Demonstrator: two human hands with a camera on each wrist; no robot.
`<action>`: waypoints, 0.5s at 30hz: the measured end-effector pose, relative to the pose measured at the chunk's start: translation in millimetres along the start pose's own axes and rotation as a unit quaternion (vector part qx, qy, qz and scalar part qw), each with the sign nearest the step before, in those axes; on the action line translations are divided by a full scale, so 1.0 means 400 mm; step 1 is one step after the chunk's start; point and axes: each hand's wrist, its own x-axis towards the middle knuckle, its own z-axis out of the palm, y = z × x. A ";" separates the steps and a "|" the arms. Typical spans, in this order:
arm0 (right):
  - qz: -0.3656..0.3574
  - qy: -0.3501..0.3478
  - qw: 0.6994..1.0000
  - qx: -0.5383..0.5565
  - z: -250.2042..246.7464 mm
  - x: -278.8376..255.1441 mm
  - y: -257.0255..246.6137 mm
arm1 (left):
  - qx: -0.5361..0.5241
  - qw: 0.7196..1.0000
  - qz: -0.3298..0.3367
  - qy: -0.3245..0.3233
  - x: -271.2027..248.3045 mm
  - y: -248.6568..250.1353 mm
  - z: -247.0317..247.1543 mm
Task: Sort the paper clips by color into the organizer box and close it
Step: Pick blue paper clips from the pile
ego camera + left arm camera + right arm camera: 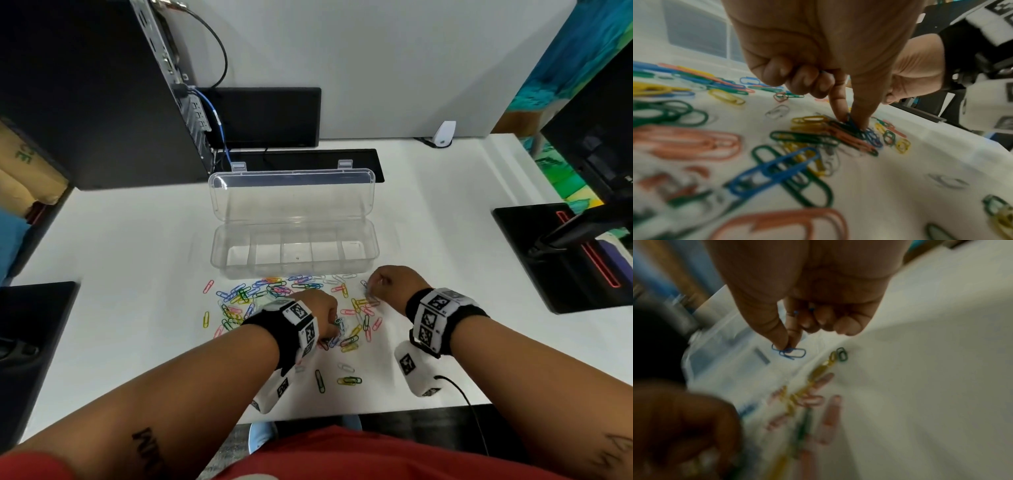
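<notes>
A clear organizer box (295,272) stands open on the white table (120,274), its lid (293,195) tilted back and its compartments bare. Several coloured paper clips (274,291) lie scattered in front of it. My left hand (337,325) reaches down into the pile, thumb and forefinger pinching a blue clip (852,123) among green and orange ones. My right hand (371,286) is nearer the box, its thumb and forefinger pinching a blue clip (790,352) that lies on the table. More blue clips peek out from under its curled fingers (826,318).
A black computer tower (102,92) stands at the back left with cables. A black monitor base (561,257) sits at the right and a black pad (34,325) at the left edge. A white device (443,133) stands at the back. The table's front edge runs close to my body.
</notes>
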 end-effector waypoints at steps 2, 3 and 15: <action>0.022 -0.002 0.996 0.081 -0.016 -0.008 -0.002 | -0.016 1.000 -0.001 -0.012 0.002 -0.004 -0.004; 0.043 -0.015 0.992 0.118 -0.024 -0.009 -0.003 | -0.032 0.999 -0.004 -0.019 0.003 -0.008 -0.007; 0.189 -0.087 0.847 0.488 -0.032 -0.019 -0.011 | -0.336 0.939 -0.067 0.016 -0.022 -0.085 -0.076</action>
